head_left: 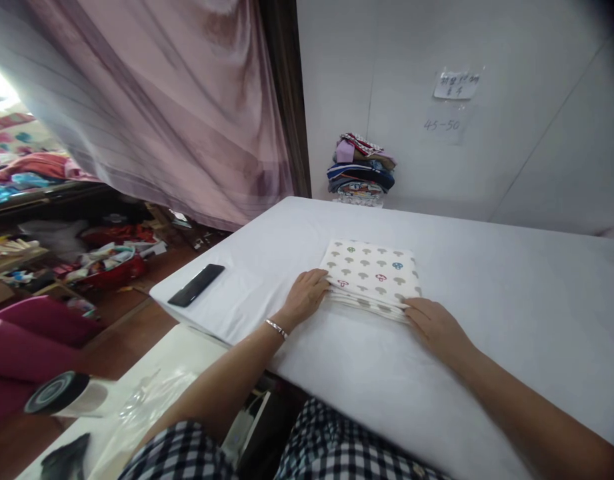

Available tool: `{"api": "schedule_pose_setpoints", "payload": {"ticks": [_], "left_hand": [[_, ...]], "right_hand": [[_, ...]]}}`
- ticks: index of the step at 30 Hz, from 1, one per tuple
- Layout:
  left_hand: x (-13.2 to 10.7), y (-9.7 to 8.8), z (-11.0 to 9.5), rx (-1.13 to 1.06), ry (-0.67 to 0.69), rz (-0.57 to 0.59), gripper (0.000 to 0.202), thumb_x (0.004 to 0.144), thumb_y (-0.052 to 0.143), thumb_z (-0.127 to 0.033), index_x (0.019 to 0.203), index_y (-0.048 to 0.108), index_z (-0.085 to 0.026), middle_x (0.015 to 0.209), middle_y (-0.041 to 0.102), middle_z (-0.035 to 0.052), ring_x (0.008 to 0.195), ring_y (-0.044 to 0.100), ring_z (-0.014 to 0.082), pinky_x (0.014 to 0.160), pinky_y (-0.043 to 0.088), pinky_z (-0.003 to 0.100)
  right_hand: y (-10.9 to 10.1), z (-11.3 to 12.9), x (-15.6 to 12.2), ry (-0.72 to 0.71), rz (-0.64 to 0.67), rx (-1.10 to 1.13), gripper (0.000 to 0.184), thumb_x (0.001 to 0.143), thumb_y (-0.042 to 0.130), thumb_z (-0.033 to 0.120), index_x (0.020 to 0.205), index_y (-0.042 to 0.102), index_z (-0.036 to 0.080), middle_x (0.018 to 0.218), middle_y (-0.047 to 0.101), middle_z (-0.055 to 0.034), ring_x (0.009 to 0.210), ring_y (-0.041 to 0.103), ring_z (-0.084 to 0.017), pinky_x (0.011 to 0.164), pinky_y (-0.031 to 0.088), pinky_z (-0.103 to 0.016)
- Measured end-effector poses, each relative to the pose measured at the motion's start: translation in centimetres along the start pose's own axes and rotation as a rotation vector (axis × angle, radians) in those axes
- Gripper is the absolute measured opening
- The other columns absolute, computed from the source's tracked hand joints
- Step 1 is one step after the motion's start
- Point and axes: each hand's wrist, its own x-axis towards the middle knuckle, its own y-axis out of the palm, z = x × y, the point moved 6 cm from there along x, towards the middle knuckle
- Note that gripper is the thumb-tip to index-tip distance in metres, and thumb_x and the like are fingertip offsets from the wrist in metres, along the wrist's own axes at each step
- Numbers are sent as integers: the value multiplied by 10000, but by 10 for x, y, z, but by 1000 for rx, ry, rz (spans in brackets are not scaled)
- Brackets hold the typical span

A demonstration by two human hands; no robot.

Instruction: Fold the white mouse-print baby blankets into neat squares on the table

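A folded cream cloth (371, 272) printed with small mushroom shapes lies on the white table (487, 300). My left hand (305, 295) rests at its near left corner, fingers curled onto and under the folded edge. At the near right corner my right hand (433, 323) has its fingertips tucked under the layers. Both hands grip the cloth's near edge. A bracelet sits on my left wrist.
A black phone (196, 285) lies near the table's left edge. A stack of folded clothes (361, 172) stands against the back wall. A pink curtain (177, 113) hangs at left. A tape roll (54, 393) and clear plastic lie on a lower white surface at left.
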Motion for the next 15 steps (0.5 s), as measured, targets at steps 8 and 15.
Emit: {"api": "schedule_pose_setpoints", "payload": {"ticks": [8,15], "left_hand": [[-5,1,1,-24,22,65,173,870,416,-168,894,588,-164,1109,604,83,1056,533,202,863,444,364],[-8,-3,-4,-160,78,6,356,828,516,-290,1157,492,-156,1196,565,128,1128,499,222,948,391,422]], "right_hand": [[-3,0,-3,-2,-77,0,175,864,458,104,918,615,158,1117,620,-110,1066,539,-234,823,474,-381],[-5,6,0,-12,-62,44,240,870,431,113,1033,595,177,1048,643,-101,973,576,-211,809,459,-390]]}}
